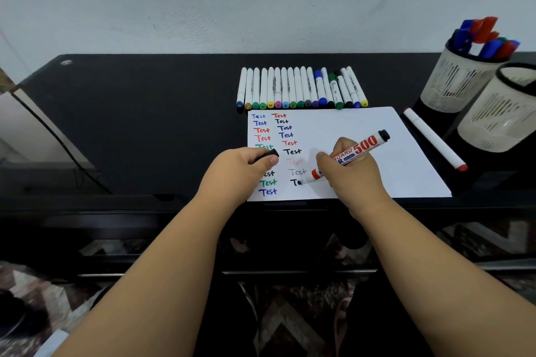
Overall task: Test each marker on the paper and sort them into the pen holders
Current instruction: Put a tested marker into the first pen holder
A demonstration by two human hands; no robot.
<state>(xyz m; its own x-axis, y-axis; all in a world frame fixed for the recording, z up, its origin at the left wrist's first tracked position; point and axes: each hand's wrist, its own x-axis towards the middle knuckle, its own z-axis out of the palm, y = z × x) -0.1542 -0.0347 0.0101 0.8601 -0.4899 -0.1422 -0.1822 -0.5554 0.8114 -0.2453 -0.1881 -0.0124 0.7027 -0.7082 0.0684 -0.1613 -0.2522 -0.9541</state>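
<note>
Marker mid-test on the paper, cap held aside

The table point(145, 124) carried the paper point(377, 159), beyond whose far edge lay a row point(301, 88) of untested markers; two holders point(461, 87) stood well to the right of the right hand point(353, 171), the farther one holding markers. That hand was clamped round the marker point(358, 149), tip down on the sheet just left of its fingers, tail angled up and right. Light, stiff and probably smooth-barrelled, it looked best gripped low near the tip. The left hand point(240, 168), just beside, pinched the cap point(268, 154).
</note>
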